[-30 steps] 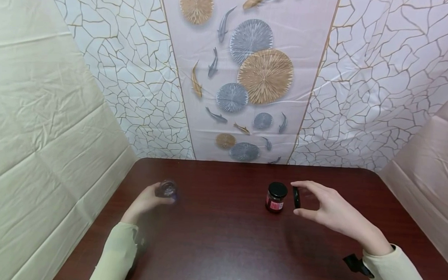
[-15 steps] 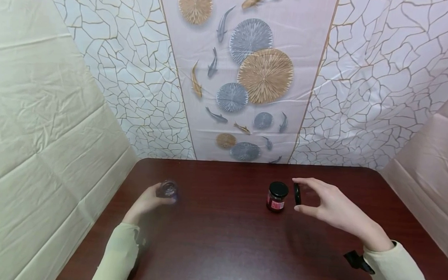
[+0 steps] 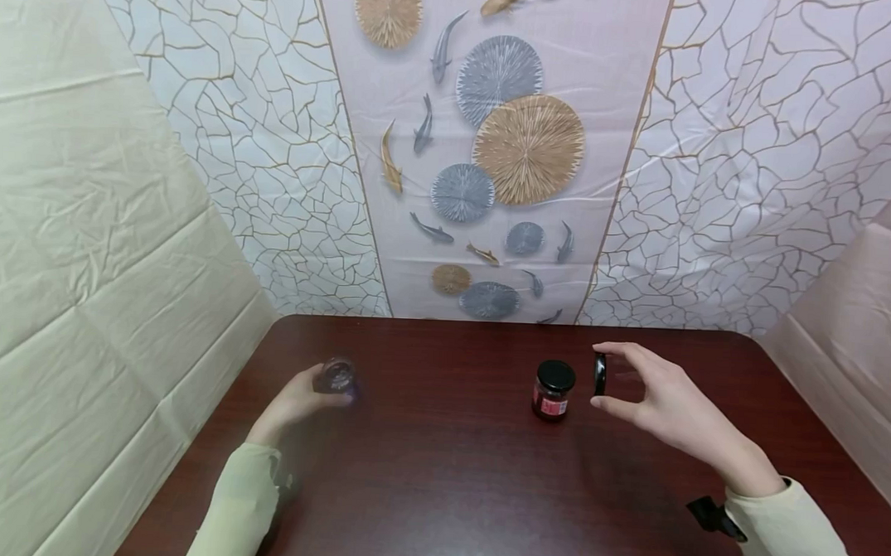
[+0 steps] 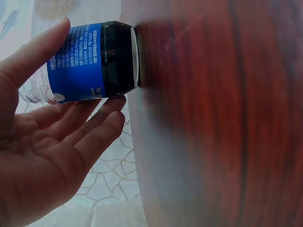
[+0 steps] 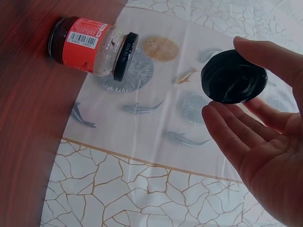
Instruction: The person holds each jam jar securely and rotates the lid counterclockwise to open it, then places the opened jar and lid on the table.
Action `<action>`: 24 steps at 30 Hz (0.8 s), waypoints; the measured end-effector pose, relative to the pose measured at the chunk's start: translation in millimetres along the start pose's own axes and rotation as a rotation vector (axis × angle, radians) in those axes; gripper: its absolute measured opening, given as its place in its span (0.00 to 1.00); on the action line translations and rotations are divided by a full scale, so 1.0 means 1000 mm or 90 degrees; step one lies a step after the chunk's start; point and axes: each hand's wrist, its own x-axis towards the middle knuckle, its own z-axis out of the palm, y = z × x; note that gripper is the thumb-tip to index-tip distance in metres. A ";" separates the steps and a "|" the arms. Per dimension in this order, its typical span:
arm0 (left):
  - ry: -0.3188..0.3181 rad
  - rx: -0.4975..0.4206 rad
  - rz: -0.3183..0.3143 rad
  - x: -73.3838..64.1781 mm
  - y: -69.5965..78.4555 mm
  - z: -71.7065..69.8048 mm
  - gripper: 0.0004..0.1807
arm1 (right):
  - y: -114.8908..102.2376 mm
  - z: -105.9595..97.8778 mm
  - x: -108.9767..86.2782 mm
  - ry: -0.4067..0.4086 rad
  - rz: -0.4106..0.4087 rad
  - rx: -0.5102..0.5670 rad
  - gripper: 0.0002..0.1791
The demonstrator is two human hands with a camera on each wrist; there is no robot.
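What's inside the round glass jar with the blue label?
Something dark shows low in the glass jar. The blue label covers its middle, so what's behind can't be seen.

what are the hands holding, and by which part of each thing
The left hand grips the blue-labelled jar by its sides; the right hand pinches a black lid by opposite edges of its rim.

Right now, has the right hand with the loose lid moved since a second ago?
Yes. In the head view, the right hand and its black lid have moved up the picture and slightly right, away from the red-labelled jar.
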 end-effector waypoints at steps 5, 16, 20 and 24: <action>0.002 0.006 -0.005 -0.001 0.000 0.000 0.44 | 0.006 0.002 -0.001 0.020 0.004 0.007 0.34; -0.004 -0.002 -0.020 -0.002 0.001 0.001 0.48 | 0.019 0.002 -0.004 0.063 -0.009 0.007 0.34; -0.004 -0.003 -0.019 -0.002 0.001 0.001 0.48 | 0.024 0.001 -0.005 0.065 0.009 0.013 0.34; -0.002 0.003 -0.014 -0.002 0.001 0.001 0.47 | 0.031 0.001 -0.007 0.065 0.029 0.013 0.35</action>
